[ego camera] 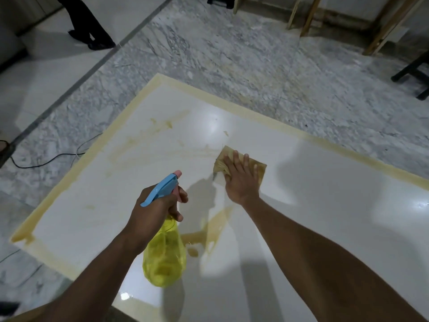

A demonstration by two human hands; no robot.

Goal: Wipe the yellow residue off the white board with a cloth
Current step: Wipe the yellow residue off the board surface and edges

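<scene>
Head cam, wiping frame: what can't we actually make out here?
- White board: near and right edges cut off by the frame.
- Board surface under the cloth: hidden by the cloth and the right hand.
- Spray bottle neck and trigger: covered by the left hand; liquid level unclear.
- Standing person, top left: only the legs are in frame.

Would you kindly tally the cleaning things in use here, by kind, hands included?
Hands: 2 (left hand, right hand)
Spray bottles: 1 (yellow spray bottle, blue trigger, in the left hand)
Cloths: 1 (stained cloth, under the right hand)
Boards: 1 (white board)
Total: 5
</scene>
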